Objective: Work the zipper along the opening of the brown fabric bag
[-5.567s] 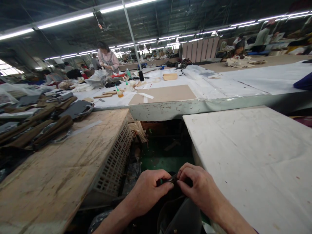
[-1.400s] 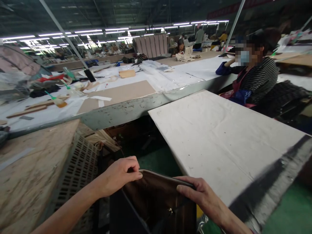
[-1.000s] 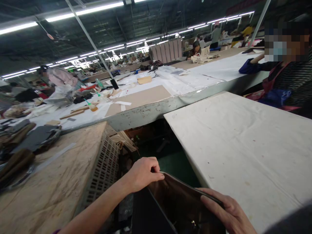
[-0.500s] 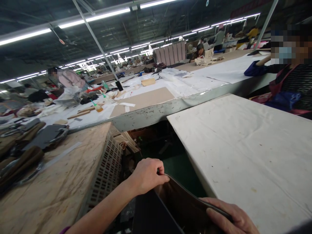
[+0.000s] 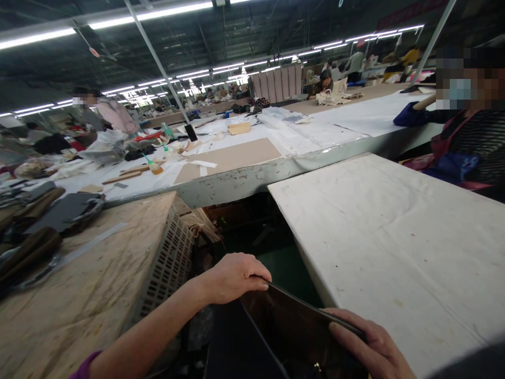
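Low in the head view is a dark, open-topped bag [image 5: 290, 326] with a brown lining and a thin stiff rim; its lower part runs out of the frame. At its far corner my left hand [image 5: 239, 278] pinches the rim between thumb and fingers. My right hand [image 5: 371, 342] grips the same rim farther along, at the right, thumb on the inner side and fingers outside. A small shiny metal bit shows inside, near the bottom edge of the view. Both hands are closed on the bag.
On the left a wooden-topped table [image 5: 98, 273] bears dark bag pieces [image 5: 65, 210], beside a perforated plastic crate [image 5: 168, 263]. A white-covered table [image 5: 394, 237] stands right. Across the back runs a long worktable [image 5: 232, 181] with glue bottles [image 5: 154, 167]. A masked co-worker [image 5: 469, 131] sits far right.
The rim between my hands has straightened from a curve into a nearly straight line. My left hand has shifted slightly left, and the view has tilted a little.
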The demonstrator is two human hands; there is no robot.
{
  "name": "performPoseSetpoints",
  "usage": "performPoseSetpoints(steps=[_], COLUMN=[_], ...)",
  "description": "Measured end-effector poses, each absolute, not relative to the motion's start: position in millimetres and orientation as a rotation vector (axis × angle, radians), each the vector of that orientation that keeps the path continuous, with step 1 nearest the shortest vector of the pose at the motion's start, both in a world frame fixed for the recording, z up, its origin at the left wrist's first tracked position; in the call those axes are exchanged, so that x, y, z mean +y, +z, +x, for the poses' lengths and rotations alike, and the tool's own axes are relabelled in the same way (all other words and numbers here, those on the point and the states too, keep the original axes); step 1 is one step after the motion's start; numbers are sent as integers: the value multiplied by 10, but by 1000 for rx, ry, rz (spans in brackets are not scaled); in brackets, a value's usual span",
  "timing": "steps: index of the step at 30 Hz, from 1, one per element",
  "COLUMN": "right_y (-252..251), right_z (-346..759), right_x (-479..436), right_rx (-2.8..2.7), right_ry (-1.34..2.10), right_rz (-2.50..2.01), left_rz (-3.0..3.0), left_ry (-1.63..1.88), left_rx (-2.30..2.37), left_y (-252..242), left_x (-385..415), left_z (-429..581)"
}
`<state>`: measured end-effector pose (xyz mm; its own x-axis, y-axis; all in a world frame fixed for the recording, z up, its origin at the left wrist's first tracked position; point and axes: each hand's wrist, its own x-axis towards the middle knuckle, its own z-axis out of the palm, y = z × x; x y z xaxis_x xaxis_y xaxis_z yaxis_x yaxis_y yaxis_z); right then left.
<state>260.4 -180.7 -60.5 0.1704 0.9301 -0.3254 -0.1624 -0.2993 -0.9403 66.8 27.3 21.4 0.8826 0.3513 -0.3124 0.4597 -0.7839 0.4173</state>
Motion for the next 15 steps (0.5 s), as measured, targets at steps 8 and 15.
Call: performPoseSetpoints(steps=[8,15], right_y=[-780,-307], right_z=[2753,2912], right_x=[-1674,-1354], right_rx=[-854,-1703], right_ry=[1475,1181], right_rz=[-1340,-1614], left_rz=[2761,2797], left_ry=[-325,-284], left_rx=[614,629], left_y=[223,248], left_x=[206,124], left_z=[644,651])
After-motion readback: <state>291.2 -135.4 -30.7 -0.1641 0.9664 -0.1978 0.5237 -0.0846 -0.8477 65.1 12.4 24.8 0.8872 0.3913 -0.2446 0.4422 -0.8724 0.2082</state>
